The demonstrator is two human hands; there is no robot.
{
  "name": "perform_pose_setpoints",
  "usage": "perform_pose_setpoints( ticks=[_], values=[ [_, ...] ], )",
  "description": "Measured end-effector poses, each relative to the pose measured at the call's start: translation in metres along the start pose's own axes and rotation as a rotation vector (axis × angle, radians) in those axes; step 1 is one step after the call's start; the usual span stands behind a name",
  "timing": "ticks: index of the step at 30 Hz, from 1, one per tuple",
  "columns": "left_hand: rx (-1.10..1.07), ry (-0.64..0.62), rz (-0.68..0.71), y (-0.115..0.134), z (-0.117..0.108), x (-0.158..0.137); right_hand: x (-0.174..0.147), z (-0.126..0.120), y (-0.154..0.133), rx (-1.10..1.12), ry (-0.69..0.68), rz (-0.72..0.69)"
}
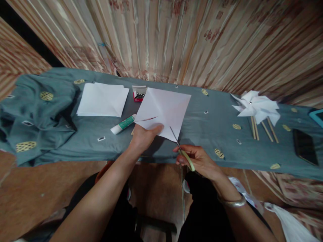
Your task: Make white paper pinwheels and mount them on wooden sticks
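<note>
My left hand [145,137] grips a square sheet of white paper [166,104] by its near edge, thumb on top and fingers hidden underneath. Creases run across the sheet, and a slit cut in from its left corner stands slightly apart. In my right hand [194,158] is a pair of scissors [187,159] with pale green handles. Their blades lie at the sheet's near right corner, pointing toward its middle. A white and green glue tube [123,124] lies just left of my left hand. Behind it sits a small red and white box [139,94] of dark metal pieces.
A stack of white paper sheets [103,100] lies on the left of the cloth-covered table [214,117]. White paper pinwheels [257,105] with wooden sticks [254,128] rest at the right, near a black phone [305,146]. A pleated curtain [161,40] hangs behind.
</note>
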State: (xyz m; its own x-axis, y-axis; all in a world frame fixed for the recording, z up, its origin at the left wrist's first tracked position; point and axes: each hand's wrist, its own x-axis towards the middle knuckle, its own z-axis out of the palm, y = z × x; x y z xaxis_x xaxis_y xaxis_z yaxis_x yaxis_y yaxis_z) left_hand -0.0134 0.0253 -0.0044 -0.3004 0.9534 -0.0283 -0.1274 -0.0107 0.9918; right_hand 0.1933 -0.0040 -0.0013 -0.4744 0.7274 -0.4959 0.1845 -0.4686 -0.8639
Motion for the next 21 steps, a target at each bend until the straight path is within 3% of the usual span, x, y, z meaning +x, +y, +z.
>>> perform_pose_setpoints(
  ticks=[9,21],
  values=[
    [0.008,-0.012,-0.025,0.0034,-0.0011,-0.0005,0.0004,0.0012,-0.0002,0.058,0.018,0.033],
    [0.009,-0.076,-0.027,0.0008,0.0017,-0.005,-0.0018,-0.0009,-0.0019,-0.048,-0.012,-0.008]
  ],
)
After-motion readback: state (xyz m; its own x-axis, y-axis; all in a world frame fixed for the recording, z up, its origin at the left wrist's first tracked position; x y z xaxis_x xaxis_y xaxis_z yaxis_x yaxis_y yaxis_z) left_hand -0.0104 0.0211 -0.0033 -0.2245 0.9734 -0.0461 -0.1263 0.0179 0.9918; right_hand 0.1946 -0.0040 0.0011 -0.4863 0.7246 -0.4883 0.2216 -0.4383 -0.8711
